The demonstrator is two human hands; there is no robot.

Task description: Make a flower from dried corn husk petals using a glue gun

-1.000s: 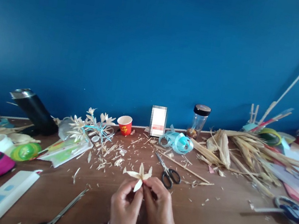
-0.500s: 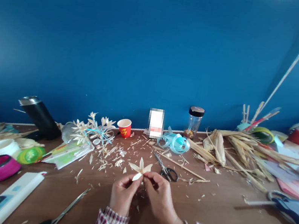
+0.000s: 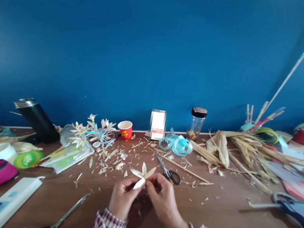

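Note:
A pale flower of dried husk petals is held low over the brown table between my two hands. My left hand pinches it from the left, close to the lower petal. From the right, my right hand has thumb and fingers closed at the flower's base, where the exact grip is hidden. Just behind my right hand lie black-handled scissors. A second pair of scissors rests to the left of my left forearm.
Pale scraps litter the table. Finished husk flowers, a red paper cup, blue ribbon and a lidded jar stand behind. Dried husks and a blue glue gun lie right; a black flask leans left.
The flower has turned and tilted slightly between my fingers, its lower petal swinging down a little. My left hand has shifted slightly left. The view has moved a little.

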